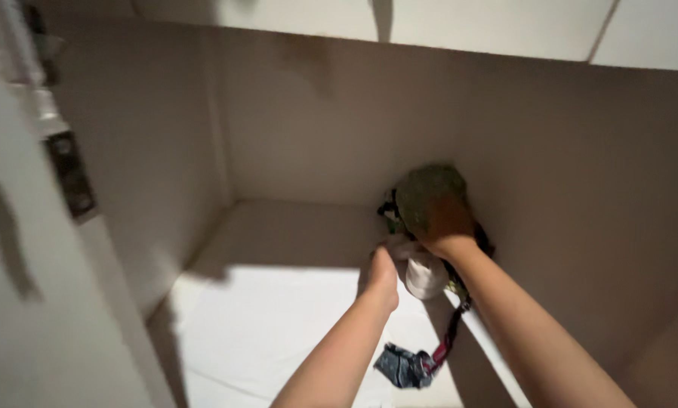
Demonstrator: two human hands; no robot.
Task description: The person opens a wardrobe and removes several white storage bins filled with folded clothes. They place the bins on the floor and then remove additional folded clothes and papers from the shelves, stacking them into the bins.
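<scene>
**Both hands on a bundle of cloth at the back of a pale cupboard shelf**

A dark green, rough-textured bundle of fabric (429, 193) sits pressed against the right wall of a cream-coloured cupboard compartment (294, 136), near its back corner. Just below it lies a rounded white cloth piece (423, 278), and dark, patterned scraps show around the edges of the pile. A thin red-and-dark strap (451, 336) runs down from the pile along the foot of the right wall to a crumpled blue-grey patterned rag (401, 366) lying on the white shelf floor (271, 332).

The right hand (446, 227) lies flat against the lower part of the green bundle, its fingers spread over the fabric; how far they curl round it cannot be told. The left hand (382, 276) is seen from behind, fingers bent inward and touching the white cloth at its left edge; whether they grip it is hidden.
</scene>
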